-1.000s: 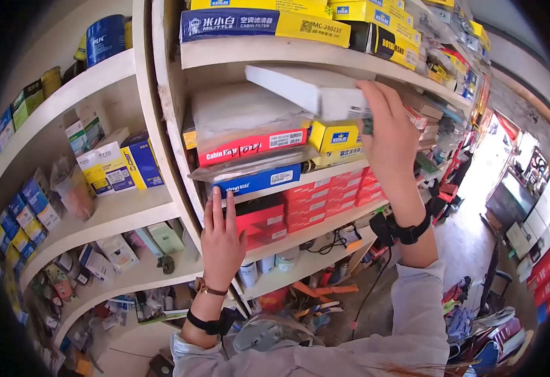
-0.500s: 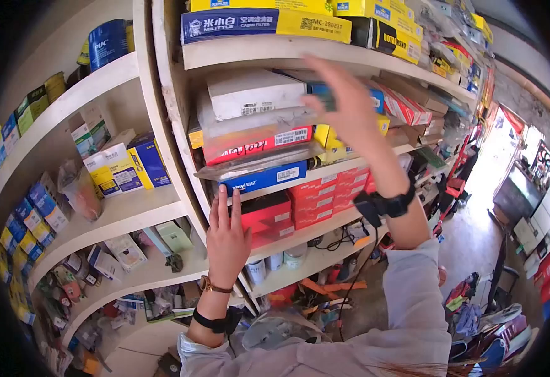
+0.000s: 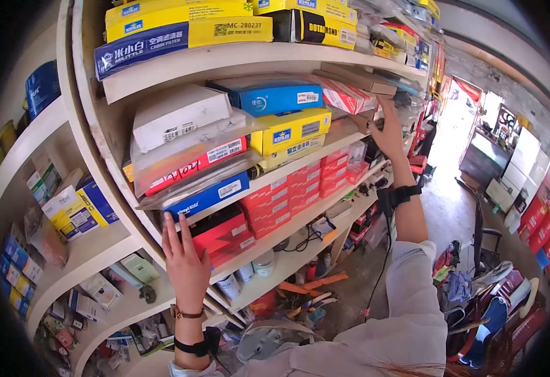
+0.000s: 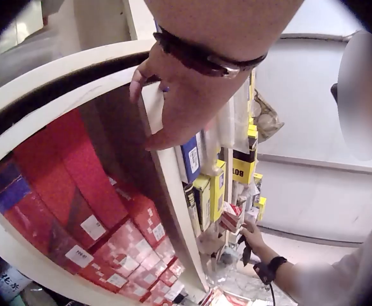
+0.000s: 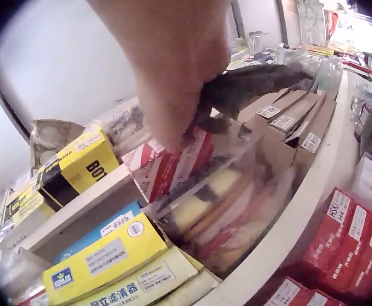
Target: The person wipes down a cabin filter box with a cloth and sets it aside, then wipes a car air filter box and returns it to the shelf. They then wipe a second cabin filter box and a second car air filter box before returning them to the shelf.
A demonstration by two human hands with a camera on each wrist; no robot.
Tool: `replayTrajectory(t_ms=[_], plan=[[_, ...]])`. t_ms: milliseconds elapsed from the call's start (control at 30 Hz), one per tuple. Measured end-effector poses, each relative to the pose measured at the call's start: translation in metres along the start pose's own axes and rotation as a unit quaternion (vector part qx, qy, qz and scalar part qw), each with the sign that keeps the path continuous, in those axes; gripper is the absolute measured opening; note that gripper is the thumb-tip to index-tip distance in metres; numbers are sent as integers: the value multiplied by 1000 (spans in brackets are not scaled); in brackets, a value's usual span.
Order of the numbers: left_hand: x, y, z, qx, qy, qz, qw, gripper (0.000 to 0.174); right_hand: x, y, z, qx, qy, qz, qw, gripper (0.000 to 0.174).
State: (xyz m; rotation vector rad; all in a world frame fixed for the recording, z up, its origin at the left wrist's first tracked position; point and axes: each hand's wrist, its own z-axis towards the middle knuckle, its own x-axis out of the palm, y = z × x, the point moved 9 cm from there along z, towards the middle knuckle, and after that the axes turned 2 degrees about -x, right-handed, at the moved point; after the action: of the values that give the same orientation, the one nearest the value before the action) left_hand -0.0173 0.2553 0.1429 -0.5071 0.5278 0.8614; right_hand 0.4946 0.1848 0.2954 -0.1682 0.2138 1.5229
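My left hand (image 3: 187,261) rests its straight fingertips on the shelf edge, just below a blue box (image 3: 206,195). Farther along that shelf, my right hand (image 3: 389,132) is at the end of a red-and-white striped box (image 3: 347,97), fingers reaching up beside it. A dark, crumpled cloth (image 5: 256,86) is in its grip, sticking out past the palm in the right wrist view. A white box (image 3: 181,116) lies on a plastic-wrapped red cabin filter box (image 3: 193,166). Between it and the striped box, a bright blue box (image 3: 272,97) sits on yellow boxes (image 3: 294,132).
Brown cartons (image 5: 291,118) and bagged parts (image 5: 218,204) stand by my right hand. Above runs a shelf board (image 3: 256,63) bearing yellow filter boxes. Red boxes (image 3: 269,207) fill the shelf below. A shelf upright (image 3: 90,113) rises at left. Clothes (image 3: 476,283) are heaped at lower right.
My right hand has let go of the white box, now lying on the plastic-wrapped red box, and moved right to the striped box. My left hand stays at the shelf edge.
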Motion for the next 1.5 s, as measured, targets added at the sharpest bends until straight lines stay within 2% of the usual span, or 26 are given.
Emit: replayTrajectory(t_ms=[67, 100, 167, 200, 267, 300, 333, 400, 433, 467, 533, 667, 733, 800, 933, 967, 1000, 1067, 1100, 1167, 1267, 1333, 1367, 1400, 1500], plan=[[0, -1, 1, -5, 2, 5, 1000, 98, 14, -5, -6, 53, 60, -3, 997, 75], [1, -2, 1, -2, 5, 11, 1000, 98, 17, -3, -4, 51, 62, 5, 997, 75], [-2, -2, 1, -1, 8, 20, 1000, 97, 24, -9, 1, 85, 53, -42, 994, 86], [-3, 1, 1, -13, 5, 29, 999, 97, 29, -7, 5, 78, 56, -28, 995, 86], [1, 2, 1, -10, 20, 11, 1000, 96, 32, 10, 15, -5, 52, -58, 997, 92], [1, 3, 1, -11, 18, 20, 1000, 95, 35, 15, 19, 12, 67, -55, 996, 84], [1, 4, 1, -8, 11, 26, 1000, 93, 40, 16, 22, 6, 69, -50, 996, 84], [1, 5, 1, -10, 15, 12, 1000, 90, 47, 3, 24, 57, 105, -66, 991, 73], [0, 5, 0, -14, 15, 13, 1000, 90, 38, 10, 24, 34, 71, -53, 995, 64], [0, 5, 0, -15, 18, 9, 1000, 89, 34, 13, 21, 32, 71, -51, 996, 64], [-3, 5, 2, -20, 17, 8, 1000, 88, 6, 27, 20, 37, 12, -72, 997, 63], [-5, 5, 2, -12, 18, 14, 1000, 83, -57, 64, 12, 53, 13, -84, 995, 64], [-3, 6, 2, -13, 21, 9, 1000, 83, -92, 68, 3, 28, -42, -122, 991, 65], [0, 7, 1, -9, 21, 3, 1000, 84, -125, 79, -2, 40, -66, -122, 990, 63], [1, 6, 1, -6, 23, 1, 1000, 85, -179, 96, -5, 31, -118, -56, 991, 61], [1, 6, 1, -5, 24, 0, 1000, 85, -190, 107, -5, 2, -144, -19, 989, 60], [0, 6, 1, -5, 24, -1, 1000, 86, -194, 90, -10, 86, -135, 48, 986, 51], [-1, 5, 0, -4, 24, -3, 1000, 87, -194, 42, -28, 142, -122, 105, 977, 40], [-2, 4, 1, -3, 23, -6, 1000, 87, -192, 52, -27, 143, -122, 103, 977, 40], [-4, 4, 1, -2, 23, -8, 1000, 88, -199, 107, -21, 52, -214, 71, 973, 25], [-6, 4, 1, 1, 22, -13, 1000, 88, -184, 137, -22, 24, -220, 99, 970, 25], [-8, 3, 1, 2, 16, -8, 1000, 86, -173, 191, 3, -44, -211, 151, 965, 27], [-9, 4, 2, 4, 14, -9, 1000, 87, -164, 208, 12, -63, -205, 248, 945, 28], [-11, 4, 2, 1, 12, -8, 1000, 87, -152, 223, 21, -83, -135, 240, 958, 30], [-12, 5, 2, 3, 25, -11, 1000, 89, -136, 248, 37, -117, -90, 244, 959, 32]])
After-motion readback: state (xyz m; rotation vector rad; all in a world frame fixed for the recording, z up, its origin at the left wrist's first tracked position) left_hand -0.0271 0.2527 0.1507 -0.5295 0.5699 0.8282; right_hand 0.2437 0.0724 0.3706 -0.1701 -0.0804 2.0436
